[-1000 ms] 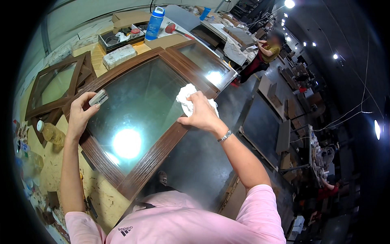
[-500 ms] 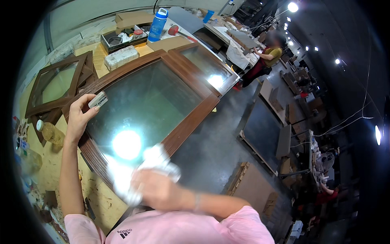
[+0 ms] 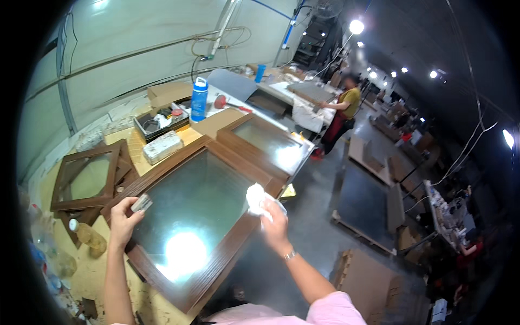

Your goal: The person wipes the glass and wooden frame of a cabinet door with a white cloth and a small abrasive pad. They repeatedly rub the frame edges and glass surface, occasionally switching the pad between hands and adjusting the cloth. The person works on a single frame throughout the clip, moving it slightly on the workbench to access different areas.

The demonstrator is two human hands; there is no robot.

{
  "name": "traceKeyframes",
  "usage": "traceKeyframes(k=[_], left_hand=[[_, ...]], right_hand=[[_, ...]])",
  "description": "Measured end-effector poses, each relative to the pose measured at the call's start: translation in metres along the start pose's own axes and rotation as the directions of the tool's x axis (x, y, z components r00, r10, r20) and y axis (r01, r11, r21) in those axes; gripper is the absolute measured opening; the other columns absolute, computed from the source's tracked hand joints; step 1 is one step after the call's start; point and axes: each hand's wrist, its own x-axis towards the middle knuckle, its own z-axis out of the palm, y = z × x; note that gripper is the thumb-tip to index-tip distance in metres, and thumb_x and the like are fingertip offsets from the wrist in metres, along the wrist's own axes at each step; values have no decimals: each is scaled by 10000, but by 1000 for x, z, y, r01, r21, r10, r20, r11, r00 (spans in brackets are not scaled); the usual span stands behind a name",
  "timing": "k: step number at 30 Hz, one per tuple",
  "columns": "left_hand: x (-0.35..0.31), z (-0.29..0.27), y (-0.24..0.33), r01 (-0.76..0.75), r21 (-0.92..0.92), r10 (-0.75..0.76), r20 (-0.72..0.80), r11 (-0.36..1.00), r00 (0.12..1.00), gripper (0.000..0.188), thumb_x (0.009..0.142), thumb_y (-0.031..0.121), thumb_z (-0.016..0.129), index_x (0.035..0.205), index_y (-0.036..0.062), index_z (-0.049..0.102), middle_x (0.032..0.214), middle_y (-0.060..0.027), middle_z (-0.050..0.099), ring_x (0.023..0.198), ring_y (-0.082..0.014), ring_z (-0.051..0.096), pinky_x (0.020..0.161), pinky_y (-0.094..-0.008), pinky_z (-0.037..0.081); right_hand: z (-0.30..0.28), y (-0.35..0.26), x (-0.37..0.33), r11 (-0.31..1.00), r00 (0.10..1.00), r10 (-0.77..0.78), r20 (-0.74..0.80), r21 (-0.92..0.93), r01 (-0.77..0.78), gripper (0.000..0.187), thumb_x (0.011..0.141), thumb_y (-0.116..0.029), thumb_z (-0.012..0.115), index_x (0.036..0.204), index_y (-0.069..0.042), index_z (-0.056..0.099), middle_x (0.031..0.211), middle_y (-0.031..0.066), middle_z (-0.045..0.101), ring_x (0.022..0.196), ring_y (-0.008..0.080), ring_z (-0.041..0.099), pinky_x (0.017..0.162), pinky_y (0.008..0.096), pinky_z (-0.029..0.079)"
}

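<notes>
Brown wood-framed glass panel flat on the workbench, pane reflecting a lamp and looking mostly clean; wiping appears well advanced, right edge in hand. Left hand pinches a small scraper at the left frame; right hand clutches a white cloth against the right frame.
</notes>
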Motion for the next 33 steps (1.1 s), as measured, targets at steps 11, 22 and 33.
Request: traceKeyframes(k=[11,22,33], left_hand=[[1,1,3,9,23,-10,46,1000,999,273,837,104,688,1071,-29,643,903,10,625,804,-57,550,731,-215,447],[-1,1,6,-55,125,50,46,991,998,293,814,147,703,1045,-26,650,862,7,626,758,-68,539,697,-232,444],[2,1,5,21,134,-33,83,991,996,311,821,122,717,1092,-17,653,931,17,635,836,-52,555,751,-216,453]], right_hand=[[2,-53,-14,997,983,-26,184,82,11,251,850,16,571,1079,5,673,1137,199,675,1118,373,619,1033,415,450],[-1,-77,-14,991,993,-45,106,129,31,291,804,22,617,1081,-8,701,1089,183,693,1060,358,654,973,420,498],[-29,45,98,885,893,447,58,-173,-432,287,793,-205,773,975,14,746,846,157,748,786,228,722,731,350,536]])
